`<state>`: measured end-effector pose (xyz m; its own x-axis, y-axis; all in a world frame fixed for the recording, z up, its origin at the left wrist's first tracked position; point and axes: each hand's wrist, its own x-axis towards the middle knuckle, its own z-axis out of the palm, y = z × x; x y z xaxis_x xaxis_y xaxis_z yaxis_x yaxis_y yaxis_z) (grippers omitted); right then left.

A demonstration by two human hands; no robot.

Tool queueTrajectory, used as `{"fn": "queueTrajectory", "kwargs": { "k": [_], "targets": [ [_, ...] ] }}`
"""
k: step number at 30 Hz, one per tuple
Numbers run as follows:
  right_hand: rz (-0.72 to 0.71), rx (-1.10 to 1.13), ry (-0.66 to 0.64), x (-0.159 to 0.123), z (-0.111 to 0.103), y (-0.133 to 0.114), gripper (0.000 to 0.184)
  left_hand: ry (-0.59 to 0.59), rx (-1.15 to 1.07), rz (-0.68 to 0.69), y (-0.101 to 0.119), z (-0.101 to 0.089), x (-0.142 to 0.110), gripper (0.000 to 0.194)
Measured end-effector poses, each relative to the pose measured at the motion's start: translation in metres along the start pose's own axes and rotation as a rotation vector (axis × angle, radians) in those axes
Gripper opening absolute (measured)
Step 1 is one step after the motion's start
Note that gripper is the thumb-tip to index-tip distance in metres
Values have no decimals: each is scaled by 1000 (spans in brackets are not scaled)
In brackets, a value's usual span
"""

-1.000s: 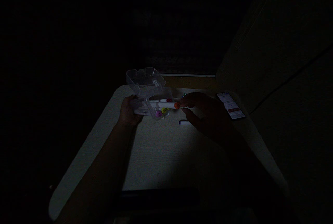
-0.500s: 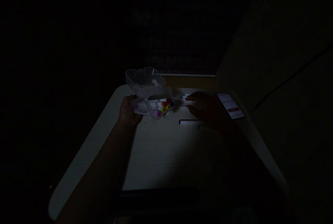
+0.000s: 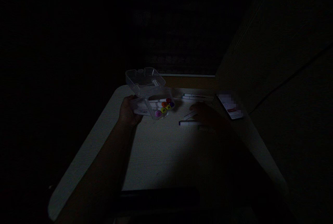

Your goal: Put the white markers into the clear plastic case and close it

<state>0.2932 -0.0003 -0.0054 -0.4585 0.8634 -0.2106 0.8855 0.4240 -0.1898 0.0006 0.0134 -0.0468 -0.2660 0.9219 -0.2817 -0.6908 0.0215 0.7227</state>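
In the dim light my left hand [image 3: 128,113] is wrapped round the side of a clear plastic case [image 3: 145,84] with its lid up. Several white markers lie in the case, their coloured ends, such as the yellow marker end [image 3: 163,110], facing right. To the right, my right hand [image 3: 204,113] is closed on a white marker [image 3: 190,115], which points left at a slant; the fingertips are partly in shadow. Just below it a white marker with a dark purple end [image 3: 187,123] lies on the table.
More white markers [image 3: 188,96] lie behind my right hand. A phone [image 3: 230,105] with a lit, blurred screen rests at the right on the white table [image 3: 148,154]. A dark bar-like shape [image 3: 158,198] crosses the near edge. A cable [image 3: 286,80] runs at the far right.
My right hand has drawn back toward me and closed, with a marker now slanted at its fingers. The markers behind it show more. My left hand and the case have stayed still.
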Motion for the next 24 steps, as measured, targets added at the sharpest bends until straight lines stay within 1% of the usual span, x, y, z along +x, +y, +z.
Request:
{"fn": "queueTrajectory", "kwargs": {
  "k": [3, 5, 7, 9, 14, 17, 20, 24],
  "targets": [
    [-15, -9, -18, 1, -2, -2, 28, -68, 2, -38, -1, -4, 3, 19],
    [-31, -12, -18, 2, -2, -4, 26, -63, -9, -50, -1, -5, 5, 20],
    [-61, -10, -2, 3, -1, -8, 28, -48, -20, -52, -1, -6, 6, 20],
    [-108, -4, 11, 5, 1, -13, 29, -34, -28, -54, -2, -7, 7, 19],
    [-213, 19, 2, 7, 3, -27, 24, -37, -33, -50, -2, -5, 6, 17],
    [-238, 23, 2, 7, 3, -34, 25, -6, -29, -56, 0, -1, 3, 16],
    [-250, 24, 11, 7, 2, -37, 22, -15, -48, -73, 1, 2, 1, 15],
    [-251, 23, 65, 4, -8, -37, 21, -20, -26, -63, 2, 1, 0, 18]
  ]
}}
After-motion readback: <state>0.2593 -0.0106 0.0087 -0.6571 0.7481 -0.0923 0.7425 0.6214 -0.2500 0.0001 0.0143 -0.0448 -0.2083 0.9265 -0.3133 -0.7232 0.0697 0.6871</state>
